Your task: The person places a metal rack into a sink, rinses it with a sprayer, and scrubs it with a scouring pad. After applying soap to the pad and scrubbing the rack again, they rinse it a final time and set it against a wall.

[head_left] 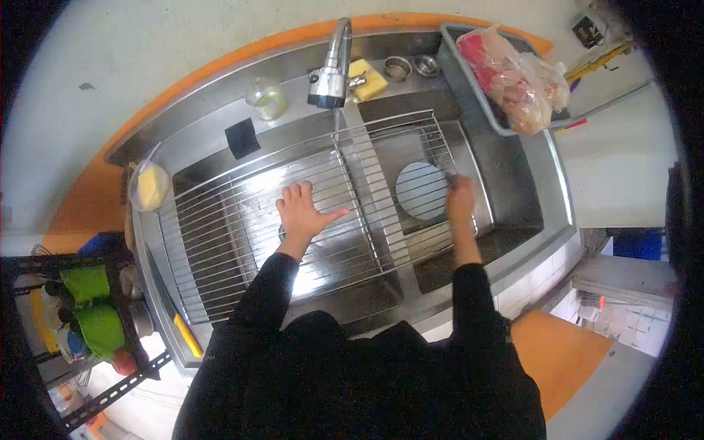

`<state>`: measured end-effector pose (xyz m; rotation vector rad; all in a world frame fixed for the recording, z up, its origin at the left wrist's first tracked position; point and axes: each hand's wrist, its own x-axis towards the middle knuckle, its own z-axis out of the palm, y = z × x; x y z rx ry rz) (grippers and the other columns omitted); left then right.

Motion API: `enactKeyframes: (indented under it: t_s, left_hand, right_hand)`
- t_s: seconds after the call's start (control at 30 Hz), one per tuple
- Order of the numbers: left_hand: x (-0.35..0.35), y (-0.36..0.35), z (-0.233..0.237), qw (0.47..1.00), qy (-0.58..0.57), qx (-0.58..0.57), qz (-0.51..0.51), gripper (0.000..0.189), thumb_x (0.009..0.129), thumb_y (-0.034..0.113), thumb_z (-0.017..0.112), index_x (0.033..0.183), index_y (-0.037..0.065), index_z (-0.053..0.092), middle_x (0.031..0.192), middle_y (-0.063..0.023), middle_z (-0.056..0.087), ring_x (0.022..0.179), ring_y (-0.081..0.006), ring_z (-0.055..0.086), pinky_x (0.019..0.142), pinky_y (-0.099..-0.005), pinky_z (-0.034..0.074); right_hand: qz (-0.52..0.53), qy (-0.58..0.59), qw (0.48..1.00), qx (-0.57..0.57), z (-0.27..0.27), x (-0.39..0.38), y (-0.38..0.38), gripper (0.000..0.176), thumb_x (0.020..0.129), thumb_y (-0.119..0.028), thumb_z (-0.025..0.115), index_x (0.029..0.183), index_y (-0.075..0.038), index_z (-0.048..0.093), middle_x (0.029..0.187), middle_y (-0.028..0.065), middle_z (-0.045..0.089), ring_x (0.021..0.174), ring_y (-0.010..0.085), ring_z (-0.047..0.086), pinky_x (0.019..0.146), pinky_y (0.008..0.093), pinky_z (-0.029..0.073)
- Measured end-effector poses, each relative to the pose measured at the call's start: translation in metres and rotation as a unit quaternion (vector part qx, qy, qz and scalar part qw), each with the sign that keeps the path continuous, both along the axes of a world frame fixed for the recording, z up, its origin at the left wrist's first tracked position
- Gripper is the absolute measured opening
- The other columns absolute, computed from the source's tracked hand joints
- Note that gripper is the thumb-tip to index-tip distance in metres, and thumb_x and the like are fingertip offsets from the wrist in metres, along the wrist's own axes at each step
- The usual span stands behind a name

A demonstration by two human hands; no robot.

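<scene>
A large wire rack [330, 198] lies across both basins of a steel double sink [400, 293]. My left hand [299, 209] rests on the rack's wires over the left basin, palm down, fingers spread and thumb out to the right. At the rack's right end my right hand [460, 202] is closed and a little blurred. A small greyish thing [447, 174] shows at its fingers; I cannot tell what it is. Under the wires in the right basin sits a round pale-blue item [422, 192], just left of my right hand.
Behind the rack stand a faucet [334, 73], a yellow sponge [369, 81], a glass jar [266, 99] and a black square [242, 139]. A grey bin [469, 81] holds plastic bags [521, 84] at the back right. A bowl with a yellow sponge [150, 185] and a yellow-handled tool [188, 336] are left.
</scene>
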<state>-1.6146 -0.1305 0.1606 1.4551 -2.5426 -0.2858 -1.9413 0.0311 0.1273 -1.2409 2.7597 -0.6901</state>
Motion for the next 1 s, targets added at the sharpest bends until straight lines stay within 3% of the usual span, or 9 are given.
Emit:
enactKeyframes:
  t_s: [0.07,0.13,0.3,0.47,0.67,0.73,0.83,0.93,1.0]
  left_hand:
    - [0.001,0.001,-0.001,1.0,0.01,-0.006,0.0,0.094,0.051,0.081,0.064,0.105,0.005,0.053,0.1,-0.0108,0.05,0.095,-0.0277,0.046,0.08,-0.043,0.036]
    - [0.0,0.001,0.0,1.0,0.008,0.01,0.006,0.097,0.05,0.081,0.065,0.109,0.004,0.053,0.101,-0.0112,0.05,0.097,-0.0284,0.046,0.081,-0.0431,0.036]
    - [0.003,0.01,-0.009,0.999,-0.006,-0.029,-0.017,0.097,0.066,0.074,0.059,0.131,0.004,0.043,0.129,-0.0193,0.042,0.125,-0.0339,0.036,0.098,-0.0505,0.03]
    - [0.04,0.062,-0.003,0.991,-0.004,0.054,-0.119,0.08,0.085,0.06,0.049,0.146,0.013,0.027,0.154,-0.0157,0.012,0.143,-0.0326,0.011,0.111,-0.0576,0.011]
    - [0.097,0.119,0.002,0.988,-0.101,0.073,-0.087,0.069,0.088,0.058,0.044,0.148,0.03,0.022,0.156,-0.0115,0.01,0.143,-0.034,0.009,0.11,-0.0587,0.014]
    - [0.091,0.124,0.003,0.989,-0.112,0.066,-0.069,0.061,0.091,0.055,0.041,0.146,0.037,0.023,0.156,-0.0105,0.01,0.143,-0.0352,0.009,0.109,-0.0602,0.015]
    - [0.089,0.127,0.0,0.987,-0.132,-0.004,-0.097,0.059,0.091,0.055,0.041,0.145,0.038,0.025,0.156,-0.0088,0.01,0.142,-0.0345,0.011,0.108,-0.0615,0.016]
    - [0.103,0.126,-0.003,0.99,-0.106,0.02,-0.094,0.057,0.092,0.055,0.039,0.144,0.038,0.027,0.155,-0.0072,0.012,0.142,-0.0339,0.013,0.111,-0.0557,0.016]
    - [0.125,0.126,0.006,0.994,-0.094,0.023,-0.043,0.065,0.088,0.062,0.041,0.145,0.034,0.027,0.155,-0.0086,0.015,0.141,-0.0328,0.016,0.113,-0.0509,0.015]
  right_hand:
    - [0.114,0.093,0.989,-0.031,-0.044,0.047,0.002,0.024,0.078,-0.003,0.058,0.102,0.001,0.059,0.102,0.0205,0.059,0.099,0.0375,0.056,0.085,0.0447,0.046]
    - [0.166,-0.095,0.981,-0.03,0.003,0.104,-0.01,0.026,0.077,-0.003,0.059,0.103,0.001,0.058,0.104,0.0205,0.059,0.103,0.0377,0.055,0.089,0.0441,0.044]
    - [0.052,0.013,0.988,-0.148,0.039,0.033,0.009,0.031,0.076,-0.005,0.063,0.107,-0.004,0.057,0.103,0.0205,0.057,0.098,0.0409,0.054,0.09,0.0438,0.043]
    - [-0.021,0.08,0.996,-0.022,0.012,-0.01,0.035,0.03,0.079,-0.007,0.063,0.107,-0.003,0.053,0.104,0.0203,0.054,0.097,0.0399,0.053,0.086,0.045,0.043]
    - [0.103,0.031,0.994,-0.02,-0.016,0.079,0.017,0.033,0.078,-0.007,0.062,0.109,-0.002,0.052,0.11,0.0209,0.053,0.102,0.0392,0.053,0.087,0.047,0.044]
    - [0.207,-0.112,0.972,0.024,-0.012,0.129,0.01,0.037,0.076,-0.007,0.063,0.111,-0.002,0.053,0.114,0.021,0.053,0.105,0.0396,0.052,0.09,0.0461,0.044]
    - [0.288,-0.054,0.956,-0.004,-0.006,0.173,-0.002,0.038,0.076,-0.008,0.062,0.113,-0.002,0.053,0.116,0.0213,0.052,0.107,0.0405,0.051,0.091,0.0452,0.044]
    - [0.296,-0.035,0.954,-0.005,0.0,0.126,0.012,0.04,0.077,-0.007,0.06,0.117,-0.004,0.054,0.118,0.0196,0.053,0.111,0.0393,0.049,0.098,0.0443,0.039]
    - [0.186,0.021,0.981,-0.045,-0.045,0.055,0.024,0.043,0.077,-0.003,0.058,0.121,-0.004,0.053,0.117,0.0187,0.053,0.114,0.0366,0.049,0.099,0.0441,0.037]
